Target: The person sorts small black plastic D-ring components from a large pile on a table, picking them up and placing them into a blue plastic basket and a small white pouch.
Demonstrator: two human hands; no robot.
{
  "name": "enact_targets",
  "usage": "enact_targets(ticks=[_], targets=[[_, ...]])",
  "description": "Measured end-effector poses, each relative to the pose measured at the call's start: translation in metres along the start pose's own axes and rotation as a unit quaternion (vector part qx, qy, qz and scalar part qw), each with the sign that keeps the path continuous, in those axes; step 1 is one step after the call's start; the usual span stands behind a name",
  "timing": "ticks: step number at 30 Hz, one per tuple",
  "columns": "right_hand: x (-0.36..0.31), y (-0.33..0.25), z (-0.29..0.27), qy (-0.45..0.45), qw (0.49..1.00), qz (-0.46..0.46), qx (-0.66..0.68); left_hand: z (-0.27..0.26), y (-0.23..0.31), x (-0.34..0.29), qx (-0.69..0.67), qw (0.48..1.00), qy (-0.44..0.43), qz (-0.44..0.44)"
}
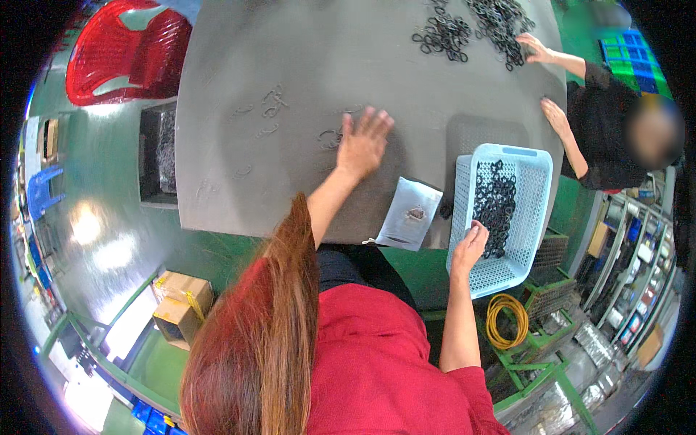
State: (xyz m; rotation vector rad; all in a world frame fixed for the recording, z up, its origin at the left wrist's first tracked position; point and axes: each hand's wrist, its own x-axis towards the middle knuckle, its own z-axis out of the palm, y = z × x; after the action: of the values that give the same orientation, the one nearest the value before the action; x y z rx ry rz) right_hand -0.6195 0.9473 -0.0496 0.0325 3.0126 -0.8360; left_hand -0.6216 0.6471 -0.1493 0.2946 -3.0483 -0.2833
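My left hand (362, 141) reaches over the grey tabletop (304, 196) with its fingers spread. Beside its palm lie a few thin, dark ring-shaped pieces (330, 138); part of them may be under the hand. A light-blue perforated plastic basket (537, 217) stands at the table's near right edge. Inside it is a heap of small black ring-shaped parts (496, 203). My right hand (467, 250) is closed over the basket's left wall, fingertips at the black parts; whether they pinch one is too small to tell. Between my hands lies a pale blue pouch (411, 212).
More black rings (444, 36) lie in piles at the far right, where a co-worker's hand (535, 49) touches them. Thin curled pieces (274, 101) are scattered on the left. A red chair (123, 54) and a dark bin (156, 156) stand past the left edge.
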Motion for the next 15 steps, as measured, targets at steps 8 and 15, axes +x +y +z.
enact_targets(ticks=[8, 15], targets=[[-0.002, 0.018, 0.005, 0.037, 0.999, -0.022, -0.013, -0.034, -0.207, -0.081, 0.113, 0.949, 0.049, -0.290], [-0.003, 0.002, -0.005, 0.030, 0.996, -0.003, -0.088, -0.052, -0.194, -0.087, 0.009, 0.993, 0.028, -0.115]])
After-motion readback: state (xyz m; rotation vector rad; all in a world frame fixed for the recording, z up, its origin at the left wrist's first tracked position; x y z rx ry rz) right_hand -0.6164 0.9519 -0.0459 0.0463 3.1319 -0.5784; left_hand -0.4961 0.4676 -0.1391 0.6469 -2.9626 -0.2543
